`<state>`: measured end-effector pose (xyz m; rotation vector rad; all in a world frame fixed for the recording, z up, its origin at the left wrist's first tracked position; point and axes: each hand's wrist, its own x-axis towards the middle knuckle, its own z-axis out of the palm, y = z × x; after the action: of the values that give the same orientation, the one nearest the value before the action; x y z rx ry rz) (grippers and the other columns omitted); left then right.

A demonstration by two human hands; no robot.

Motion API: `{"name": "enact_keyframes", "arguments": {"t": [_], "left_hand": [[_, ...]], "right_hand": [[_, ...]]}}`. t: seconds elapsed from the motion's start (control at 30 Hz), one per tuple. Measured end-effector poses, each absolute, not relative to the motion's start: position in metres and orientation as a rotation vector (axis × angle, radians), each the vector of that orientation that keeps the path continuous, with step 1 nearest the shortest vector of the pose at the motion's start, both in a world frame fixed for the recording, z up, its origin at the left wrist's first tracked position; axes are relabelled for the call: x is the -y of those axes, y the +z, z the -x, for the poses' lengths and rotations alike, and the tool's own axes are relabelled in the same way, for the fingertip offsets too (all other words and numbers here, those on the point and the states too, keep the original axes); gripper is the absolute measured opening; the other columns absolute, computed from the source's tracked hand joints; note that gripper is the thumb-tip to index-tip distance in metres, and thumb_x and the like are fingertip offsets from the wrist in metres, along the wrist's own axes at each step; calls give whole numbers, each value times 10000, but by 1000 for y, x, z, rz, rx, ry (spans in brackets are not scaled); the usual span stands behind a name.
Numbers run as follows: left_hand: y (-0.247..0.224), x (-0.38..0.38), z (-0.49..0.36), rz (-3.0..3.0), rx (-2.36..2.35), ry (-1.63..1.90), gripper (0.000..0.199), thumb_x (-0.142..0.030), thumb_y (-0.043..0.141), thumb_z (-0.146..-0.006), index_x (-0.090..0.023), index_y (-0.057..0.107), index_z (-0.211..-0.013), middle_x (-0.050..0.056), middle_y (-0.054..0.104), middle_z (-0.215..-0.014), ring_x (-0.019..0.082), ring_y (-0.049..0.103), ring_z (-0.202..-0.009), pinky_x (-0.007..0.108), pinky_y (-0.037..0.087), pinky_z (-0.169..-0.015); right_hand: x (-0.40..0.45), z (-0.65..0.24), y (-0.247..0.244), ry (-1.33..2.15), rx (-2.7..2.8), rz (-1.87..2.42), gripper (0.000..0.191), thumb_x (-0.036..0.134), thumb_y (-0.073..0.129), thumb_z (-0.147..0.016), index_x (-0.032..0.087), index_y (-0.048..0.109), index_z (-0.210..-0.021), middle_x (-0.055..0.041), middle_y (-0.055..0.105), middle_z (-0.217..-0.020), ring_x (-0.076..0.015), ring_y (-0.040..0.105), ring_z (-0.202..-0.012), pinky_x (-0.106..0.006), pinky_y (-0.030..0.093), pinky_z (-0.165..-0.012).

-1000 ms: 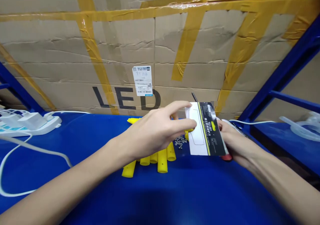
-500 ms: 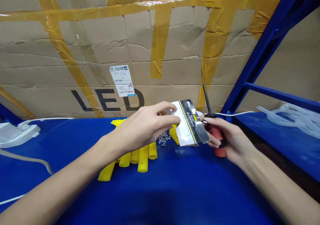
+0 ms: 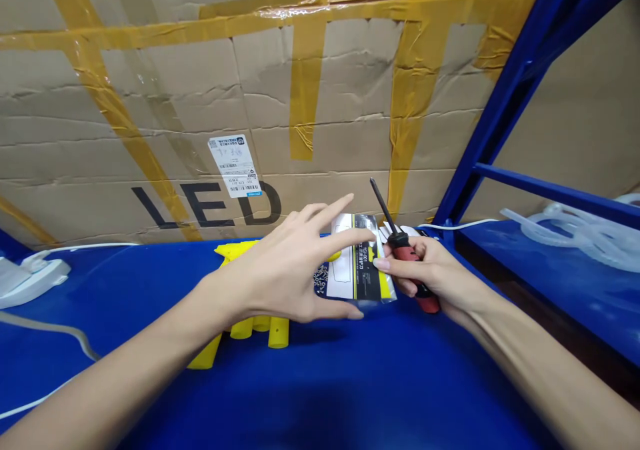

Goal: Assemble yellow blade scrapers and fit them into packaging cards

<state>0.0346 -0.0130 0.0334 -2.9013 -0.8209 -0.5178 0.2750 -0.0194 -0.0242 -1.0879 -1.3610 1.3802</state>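
Note:
My right hand (image 3: 430,270) is closed on a red and black screwdriver (image 3: 407,253), its dark shaft pointing up and left; the thumb of that hand also presses on the edge of a flat clear package (image 3: 367,270) with a black, white and yellow card. Fingers spread, my left hand (image 3: 295,257) is over the left side of the package, thumb below and fingers above. Small metal screws (image 3: 320,280) lie just left of the package, partly covered. Yellow tubes (image 3: 279,332) rest beneath my left hand and forearm.
A large taped cardboard box (image 3: 270,103) stands behind the blue surface (image 3: 320,383). At the far left is a white plastic device (image 3: 35,280) with cables. A blue metal frame (image 3: 495,117) rises at the right, beside coiled clear tubing (image 3: 575,227).
My left hand has opened its fingers from the package. The package now lies more level and closer to my right thumb. The whole view has shifted slightly.

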Motion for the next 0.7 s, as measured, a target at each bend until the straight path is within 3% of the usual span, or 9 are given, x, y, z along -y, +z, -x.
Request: {"name": "enact_keyframes", "arguments": {"t": [0.07,0.17,0.33,0.4,0.6,0.7], "left_hand": [[31,12,-40,2871,840,-462,828,-511,803,-727,-268,485,-1452,178,351,-1599,412,397,-1409,586,414,-1083],[33,10,-41,2905,936,-442,834,-467,792,-723,-251,458,-1457,158,491,-1485,352,547,-1266,491,486,-1006],[47,4,-22,3057,1134,-371,812,-656,736,-723,-275,495,-1399,88,603,-1384,324,574,-1236,420,467,-1005],[51,0,-12,3097,1265,-333,786,-680,717,-735,-295,493,-1382,71,663,-1281,304,629,-1142,404,485,-955],[54,-14,14,3130,1469,-283,684,-634,720,-758,-298,525,-1321,55,702,-1209,269,668,-1066,375,501,-911],[48,-22,15,2996,1618,-463,668,-605,742,-737,-282,548,-1288,66,713,-1167,275,682,-1020,373,521,-854]], "right_hand": [[19,-275,-25,1376,1342,1085,368,341,914,-633,185,597,-737,69,516,-405,-63,402,-396,-199,345,-458],[17,-276,-27,1353,1332,1080,390,362,912,-626,186,585,-746,70,507,-397,-66,405,-386,-199,345,-449],[12,-284,-28,1189,1373,1099,416,366,928,-588,178,606,-774,71,526,-440,-74,444,-395,-196,325,-432],[11,-289,-27,1133,1398,1108,423,362,935,-572,177,606,-763,67,537,-457,-76,455,-401,-200,320,-434],[10,-319,-18,1110,1397,1234,435,427,924,-579,168,618,-749,53,513,-410,-79,416,-400,-212,296,-442],[7,-333,-14,1049,1321,1320,458,467,927,-544,153,620,-675,29,492,-379,-84,406,-395,-219,296,-426]]}}
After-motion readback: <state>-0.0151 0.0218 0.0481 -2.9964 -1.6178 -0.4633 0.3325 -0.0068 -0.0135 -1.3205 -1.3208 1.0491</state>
